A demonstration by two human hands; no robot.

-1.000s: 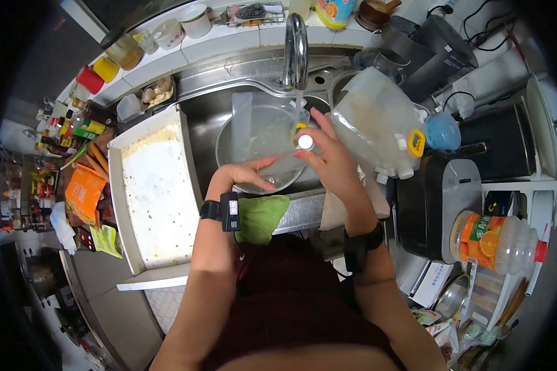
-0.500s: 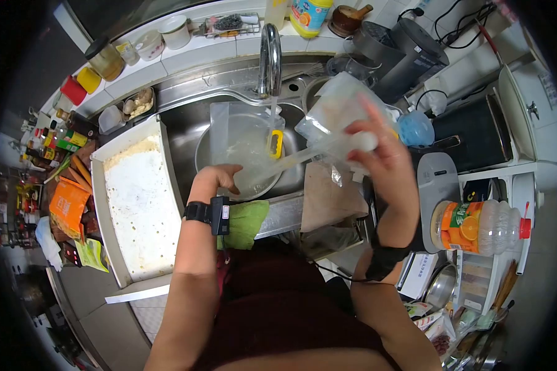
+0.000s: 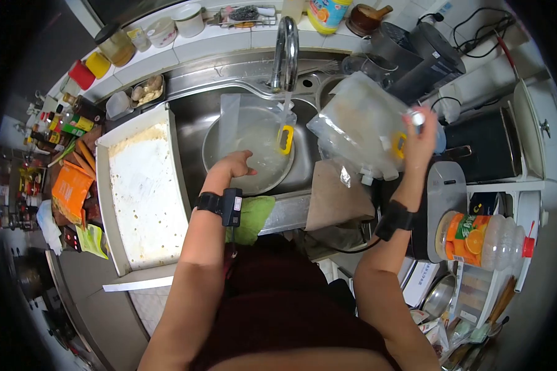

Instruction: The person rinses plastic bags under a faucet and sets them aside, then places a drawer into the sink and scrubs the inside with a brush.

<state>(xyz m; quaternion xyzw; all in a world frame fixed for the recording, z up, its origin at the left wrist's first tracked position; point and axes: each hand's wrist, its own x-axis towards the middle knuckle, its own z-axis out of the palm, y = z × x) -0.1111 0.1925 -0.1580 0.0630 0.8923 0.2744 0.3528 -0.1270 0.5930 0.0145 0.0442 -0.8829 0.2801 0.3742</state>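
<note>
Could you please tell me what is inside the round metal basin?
A clear plastic pouch with a yellow handle lies partly in it; the left hand covers part, and what lies beneath cannot be seen.

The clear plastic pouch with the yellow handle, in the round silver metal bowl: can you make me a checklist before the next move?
1. Clear plastic pouch with a yellow handle is in the round silver metal bowl: ok.
2. Curved silver metal tap stands over the pouch: ok, and a thin stream seems to fall from it.
3. Bare left hand is free: ok, it looks empty, over the bowl.
4. Bare right hand is free: cannot tell, its fingers are at a white round cap.
5. Flat see-through plastic pouches are outside the bowl: ok, to its right.
</note>
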